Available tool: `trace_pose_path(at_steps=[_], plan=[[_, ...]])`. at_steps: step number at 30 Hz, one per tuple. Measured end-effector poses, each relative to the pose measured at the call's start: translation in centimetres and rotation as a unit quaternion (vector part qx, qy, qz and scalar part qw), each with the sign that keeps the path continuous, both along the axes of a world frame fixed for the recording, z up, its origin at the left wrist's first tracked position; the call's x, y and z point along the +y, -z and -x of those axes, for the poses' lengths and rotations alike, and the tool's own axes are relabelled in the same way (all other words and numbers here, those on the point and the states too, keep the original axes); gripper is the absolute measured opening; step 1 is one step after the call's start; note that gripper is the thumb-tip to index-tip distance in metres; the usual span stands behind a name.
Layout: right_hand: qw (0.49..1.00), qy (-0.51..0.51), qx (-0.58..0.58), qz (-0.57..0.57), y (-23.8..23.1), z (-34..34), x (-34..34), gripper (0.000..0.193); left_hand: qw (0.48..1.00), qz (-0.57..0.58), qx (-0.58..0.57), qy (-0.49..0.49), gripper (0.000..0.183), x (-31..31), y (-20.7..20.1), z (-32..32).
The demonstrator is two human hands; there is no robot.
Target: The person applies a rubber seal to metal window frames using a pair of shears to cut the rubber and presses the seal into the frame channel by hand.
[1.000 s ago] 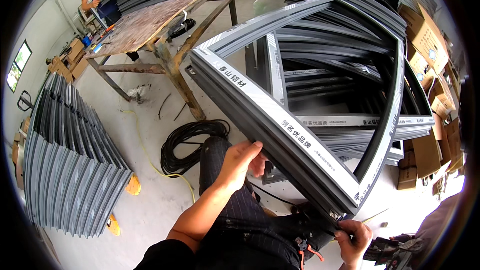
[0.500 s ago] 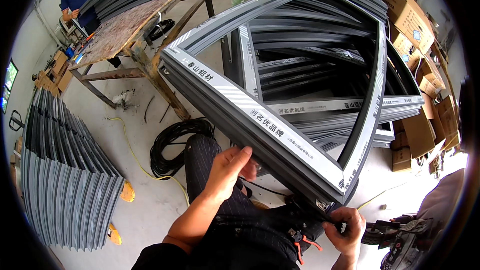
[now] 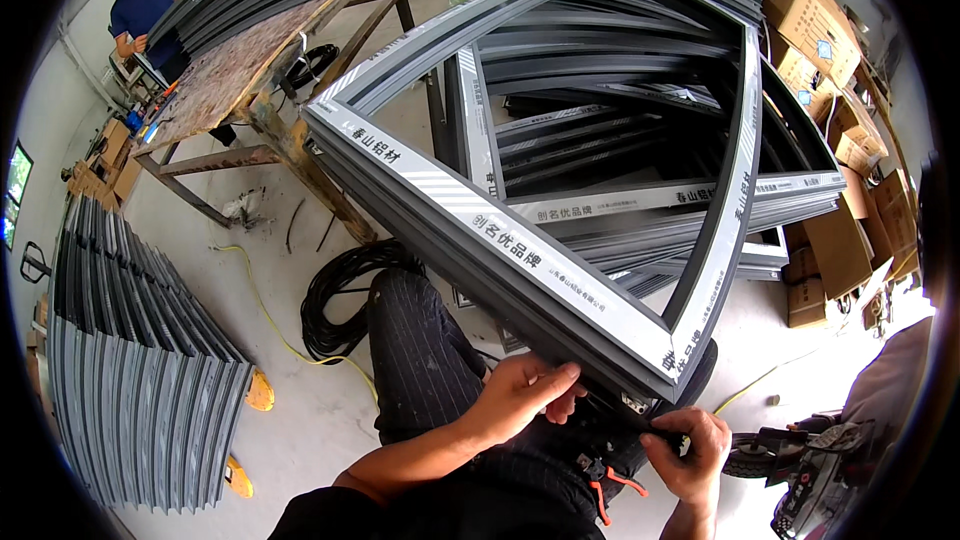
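A grey window frame (image 3: pixel 520 255) with white printed protective film lies tilted before me, its nearest corner pointing toward my right side. At the frame's near lower edge is my left hand (image 3: pixel 520 402), thumb stretched along the edge and fingers curled under it; what they grip, if anything, is hidden. Just below the near corner, my right hand (image 3: pixel 690 452) is closed in a pinch on a thin black strip (image 3: pixel 652 426), mostly covered by the fingers. Between the two hands, a small metal piece (image 3: pixel 634 403) shows in the frame's end.
More frames (image 3: pixel 620 202) are stacked under this one. Curved grey profiles (image 3: pixel 150 410) stand at left by a coiled black cable (image 3: pixel 345 300). A worn workbench (image 3: pixel 225 100) has a person (image 3: pixel 145 5) behind it. Cardboard boxes (image 3: pixel 815 35) and a wheeled machine (image 3: pixel 800 470) are at right. Red-handled pliers (image 3: pixel 610 490) rest at my waist.
My left hand has slid right and down along the frame's edge, closer to my right hand. The right hand stays near the corner. The frame appears slightly further left.
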State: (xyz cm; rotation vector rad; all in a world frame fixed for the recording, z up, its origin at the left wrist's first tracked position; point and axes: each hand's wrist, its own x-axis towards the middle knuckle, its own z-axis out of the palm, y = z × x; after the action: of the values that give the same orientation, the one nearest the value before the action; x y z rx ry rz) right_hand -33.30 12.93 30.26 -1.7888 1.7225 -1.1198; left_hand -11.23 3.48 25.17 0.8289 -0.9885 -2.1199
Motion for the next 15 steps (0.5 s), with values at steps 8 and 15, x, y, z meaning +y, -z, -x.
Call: trace_pose_path(at_steps=[8,15], plan=[[0.999,0.023,0.031,0.024,0.0,-0.2,-0.3,0.022,0.964,0.062,-0.102,-0.238,0.033,-6.5,-0.3,-6.4],[1.000,0.024,-0.006,-0.003,0.4,0.1,-0.2,0.019,0.926,0.108,-0.141,-0.333,0.040,-8.7,-0.1,-10.3]])
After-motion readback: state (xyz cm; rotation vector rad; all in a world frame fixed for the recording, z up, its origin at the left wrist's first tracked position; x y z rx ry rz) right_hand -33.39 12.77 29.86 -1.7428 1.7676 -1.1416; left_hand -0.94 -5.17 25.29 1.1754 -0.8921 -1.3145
